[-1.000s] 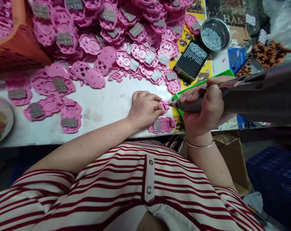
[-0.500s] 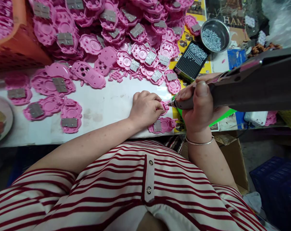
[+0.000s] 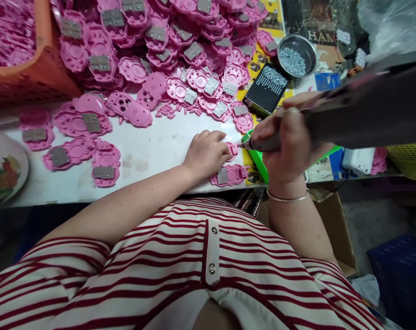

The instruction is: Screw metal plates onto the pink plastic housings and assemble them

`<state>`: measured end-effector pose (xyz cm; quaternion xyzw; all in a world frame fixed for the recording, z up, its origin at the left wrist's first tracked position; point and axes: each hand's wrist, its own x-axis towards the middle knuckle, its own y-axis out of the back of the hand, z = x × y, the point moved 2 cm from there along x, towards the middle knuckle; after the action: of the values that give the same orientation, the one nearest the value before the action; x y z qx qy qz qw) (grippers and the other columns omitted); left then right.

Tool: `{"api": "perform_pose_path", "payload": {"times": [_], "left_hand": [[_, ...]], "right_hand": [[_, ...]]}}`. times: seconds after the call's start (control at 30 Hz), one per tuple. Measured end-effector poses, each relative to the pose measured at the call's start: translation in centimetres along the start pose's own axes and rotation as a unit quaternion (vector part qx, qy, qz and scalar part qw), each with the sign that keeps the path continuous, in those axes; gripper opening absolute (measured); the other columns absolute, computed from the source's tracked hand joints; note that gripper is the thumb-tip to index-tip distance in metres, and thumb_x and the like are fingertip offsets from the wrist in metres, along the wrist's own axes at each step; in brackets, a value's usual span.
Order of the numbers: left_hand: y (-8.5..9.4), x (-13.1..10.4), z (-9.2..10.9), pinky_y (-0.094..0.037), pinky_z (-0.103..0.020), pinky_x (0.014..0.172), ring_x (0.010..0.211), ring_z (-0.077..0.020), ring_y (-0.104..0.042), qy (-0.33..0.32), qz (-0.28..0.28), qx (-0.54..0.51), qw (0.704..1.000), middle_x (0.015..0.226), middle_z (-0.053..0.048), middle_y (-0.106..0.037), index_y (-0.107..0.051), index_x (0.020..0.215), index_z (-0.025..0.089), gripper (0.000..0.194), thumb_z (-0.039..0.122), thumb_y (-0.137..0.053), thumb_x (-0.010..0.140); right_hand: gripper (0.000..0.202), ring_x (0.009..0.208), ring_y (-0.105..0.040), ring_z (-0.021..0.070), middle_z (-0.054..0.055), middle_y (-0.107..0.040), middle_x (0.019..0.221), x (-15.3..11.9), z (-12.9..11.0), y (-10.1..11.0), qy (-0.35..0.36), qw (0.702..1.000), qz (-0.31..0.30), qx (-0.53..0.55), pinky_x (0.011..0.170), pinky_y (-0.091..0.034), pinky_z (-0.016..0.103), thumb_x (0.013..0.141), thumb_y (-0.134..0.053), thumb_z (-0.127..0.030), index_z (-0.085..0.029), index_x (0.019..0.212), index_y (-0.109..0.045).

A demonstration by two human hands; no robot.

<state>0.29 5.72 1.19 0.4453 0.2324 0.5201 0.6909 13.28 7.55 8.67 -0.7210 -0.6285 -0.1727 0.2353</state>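
On the white tabletop, my left hand [image 3: 208,153] is closed on a pink plastic shell [image 3: 232,150], mostly covered by the fingers. My right hand [image 3: 286,146] wraps round a dark electric screwdriver [image 3: 324,126], held nearly level, its tip at the shell's right side. Whether the tip sits on a screw is too small to tell. Just below lies another pink shell [image 3: 233,175] with a grey metal plate. A bright green tray [image 3: 259,160] is partly hidden under my right hand.
Pink shells [image 3: 152,34] are heaped at the back. An orange basket [image 3: 52,68] stands at the left, near a patterned bowl [image 3: 8,169]. A metal bowl of screws [image 3: 299,55] and a black perforated tray [image 3: 264,94] stand at the right. Small pink pieces [image 3: 166,110] lie mid-table.
The camera view has shifted a little. The screwdriver tip stays by the shell's right side, while the right hand and tool have tilted slightly. The left hand keeps its hold.
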Motion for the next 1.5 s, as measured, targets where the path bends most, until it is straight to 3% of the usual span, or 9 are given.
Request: {"api": "perform_pose_path", "payload": {"times": [0.1, 0.27, 0.47, 0.6, 0.93, 1.07, 1.23, 1.4, 1.5], "left_hand": [[0.3, 0.1, -0.1, -0.042, -0.043, 0.082, 0.098, -0.0273, -0.058, -0.009, -0.013, 0.029, 0.999, 0.117, -0.004, -0.071, -0.080, 0.083, 0.029, 0.012, 0.037, -0.072, 0.084], [0.9, -0.1, -0.2, -0.043, -0.045, 0.086, 0.094, -0.0265, -0.062, -0.023, -0.028, 0.026, 0.999, 0.113, -0.003, -0.074, -0.080, 0.081, 0.029, 0.009, 0.036, -0.074, 0.082], [1.2, -0.6, -0.4, -0.047, -0.048, 0.091, 0.100, -0.0275, -0.064, -0.035, -0.039, 0.005, 0.999, 0.118, -0.003, -0.073, -0.081, 0.083, 0.029, 0.010, 0.036, -0.074, 0.081], [1.2, -0.8, -0.8, -0.049, -0.047, 0.091, 0.100, -0.0270, -0.065, -0.031, -0.039, -0.020, 0.999, 0.118, -0.004, -0.073, -0.081, 0.081, 0.028, 0.010, 0.036, -0.075, 0.080], [1.4, -1.1, -1.5, -0.051, -0.043, 0.095, 0.105, -0.0254, -0.067, -0.129, -0.062, 0.049, 0.988, 0.124, -0.009, -0.070, -0.080, 0.090, 0.022, 0.022, 0.037, -0.063, 0.090], [1.6, -1.4, -0.8, -0.053, -0.040, 0.092, 0.107, -0.0245, -0.067, -0.144, -0.043, 0.112, 0.982, 0.135, -0.011, -0.063, -0.079, 0.090, 0.017, 0.030, 0.033, -0.054, 0.095], [1.8, -1.2, -0.5, -0.055, -0.038, 0.090, 0.109, -0.0246, -0.068, -0.145, -0.075, 0.141, 0.976, 0.136, -0.011, -0.063, -0.079, 0.090, 0.018, 0.028, 0.030, -0.054, 0.095], [2.7, -1.7, 0.0, -0.055, -0.040, 0.094, 0.110, -0.0250, -0.069, -0.125, -0.023, 0.066, 0.990, 0.127, -0.010, -0.069, -0.079, 0.085, 0.020, 0.031, 0.036, -0.054, 0.095], [2.5, -3.0, 1.1, -0.057, -0.038, 0.090, 0.107, -0.0232, -0.070, -0.160, -0.019, 0.016, 0.987, 0.125, -0.009, -0.070, -0.079, 0.083, 0.022, 0.031, 0.036, -0.054, 0.095]], "right_hand": [[0.005, 0.038, -0.047, 0.0071, -0.009, -0.051, 0.052, -0.2, -2.9, 1.1, 0.096, 0.992, 0.018, 0.084, 0.035, -0.040, 0.021, 0.083, -0.069, -0.031, -0.026, 0.084, -0.068], [0.006, 0.043, -0.052, 0.0089, -0.007, -0.059, 0.055, -1.9, -4.9, 3.9, 0.092, 0.992, 0.058, 0.058, 0.042, -0.047, 0.024, 0.082, -0.066, -0.027, -0.025, 0.086, -0.070], [0.012, 0.037, -0.046, 0.0077, -0.009, -0.050, 0.051, -3.7, -3.7, 5.1, 0.087, 0.992, 0.083, 0.028, 0.037, -0.045, 0.022, 0.083, -0.069, -0.038, -0.027, 0.088, -0.066], [0.018, 0.042, -0.050, 0.0084, -0.009, -0.048, 0.055, -4.3, -2.4, 4.4, 0.020, 0.999, 0.046, 0.016, 0.042, -0.047, 0.024, 0.085, -0.067, -0.044, -0.027, 0.091, -0.062], [0.029, 0.040, -0.046, 0.0089, -0.009, -0.043, 0.053, -4.0, -2.9, 4.6, 0.009, 0.997, 0.078, -0.016, 0.043, -0.045, 0.026, 0.081, -0.068, -0.053, -0.027, 0.090, -0.059], [0.020, 0.040, -0.046, 0.0095, -0.008, -0.043, 0.053, -4.1, -3.2, 4.9, 0.045, 0.995, 0.092, -0.006, 0.040, -0.043, 0.025, 0.083, -0.066, -0.046, -0.028, 0.090, -0.062], [0.012, 0.042, -0.048, 0.0100, -0.007, -0.044, 0.053, -4.2, -3.3, 5.1, 0.058, 0.991, 0.117, 0.005, 0.042, -0.045, 0.026, 0.084, -0.065, -0.039, -0.029, 0.089, -0.066], [0.011, 0.039, -0.044, 0.0079, -0.009, -0.050, 0.052, -4.4, -3.9, 5.9, 0.107, 0.988, 0.105, 0.046, 0.040, -0.044, 0.021, 0.084, -0.060, -0.032, -0.027, 0.092, -0.066], [0.011, 0.043, -0.050, 0.0083, -0.009, -0.054, 0.054, -4.8, -4.4, 6.7, 0.076, 0.992, 0.088, 0.054, 0.043, -0.047, 0.020, 0.086, -0.059, -0.027, -0.027, 0.094, -0.066]]}}
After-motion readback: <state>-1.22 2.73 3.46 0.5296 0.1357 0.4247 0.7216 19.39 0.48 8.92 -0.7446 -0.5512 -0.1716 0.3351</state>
